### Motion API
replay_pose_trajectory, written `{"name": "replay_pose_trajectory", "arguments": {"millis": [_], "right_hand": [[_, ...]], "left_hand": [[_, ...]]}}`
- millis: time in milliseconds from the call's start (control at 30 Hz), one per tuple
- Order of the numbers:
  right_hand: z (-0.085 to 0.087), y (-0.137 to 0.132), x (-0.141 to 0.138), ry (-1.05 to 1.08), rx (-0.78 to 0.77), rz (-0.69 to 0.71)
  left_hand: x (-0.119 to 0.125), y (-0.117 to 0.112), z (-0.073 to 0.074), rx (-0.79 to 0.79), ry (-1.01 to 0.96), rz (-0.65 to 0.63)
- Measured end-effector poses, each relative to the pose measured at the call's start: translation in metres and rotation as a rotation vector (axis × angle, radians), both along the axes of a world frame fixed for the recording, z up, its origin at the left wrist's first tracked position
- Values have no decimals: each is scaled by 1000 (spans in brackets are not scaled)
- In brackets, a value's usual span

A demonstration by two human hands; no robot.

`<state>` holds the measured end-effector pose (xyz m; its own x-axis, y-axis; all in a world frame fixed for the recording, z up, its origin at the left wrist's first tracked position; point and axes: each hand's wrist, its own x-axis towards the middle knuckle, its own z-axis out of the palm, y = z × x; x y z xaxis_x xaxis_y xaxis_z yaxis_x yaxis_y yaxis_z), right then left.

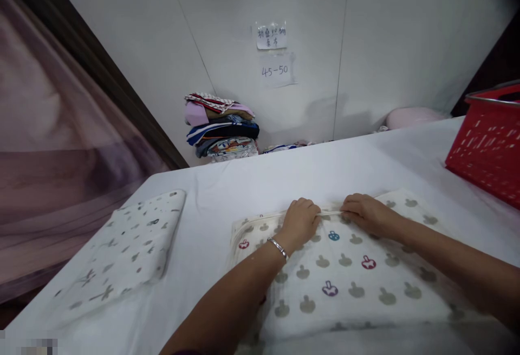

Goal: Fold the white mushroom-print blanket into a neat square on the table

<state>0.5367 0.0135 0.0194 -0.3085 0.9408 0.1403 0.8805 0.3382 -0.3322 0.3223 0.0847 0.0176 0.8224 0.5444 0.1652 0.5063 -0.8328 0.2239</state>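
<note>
head view: printed pillow (345, 274) flat on tabletop (252, 187). left hand (301, 219), right hand (365, 213) both curled, pinching its far seam. judged step: seam closing in hand. next move calls for steady opposed tension.

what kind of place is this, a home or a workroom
Likely a textile workroom: folded fabrics stacked against the wall below handwritten paper labels, a red plastic basket, and a white-covered table where the left hand and right hand grip a patterned pillow.
</note>
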Motion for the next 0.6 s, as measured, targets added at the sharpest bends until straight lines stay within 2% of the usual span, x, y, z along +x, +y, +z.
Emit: {"name": "replay_pose_trajectory", "arguments": {"millis": [200,333,433,600], "right_hand": [[-5,3,4,-44,53,-16],[-9,3,6,-57,163,-42],[-9,0,6,-44,180,21],[-8,-4,6,-50,143,57]], "left_hand": [[3,5,-2,21,48,-28],[4,5,-5,142,98,-96],[2,1,-9,194,106,-162],[-2,-2,-10,111,100,-125]]}}
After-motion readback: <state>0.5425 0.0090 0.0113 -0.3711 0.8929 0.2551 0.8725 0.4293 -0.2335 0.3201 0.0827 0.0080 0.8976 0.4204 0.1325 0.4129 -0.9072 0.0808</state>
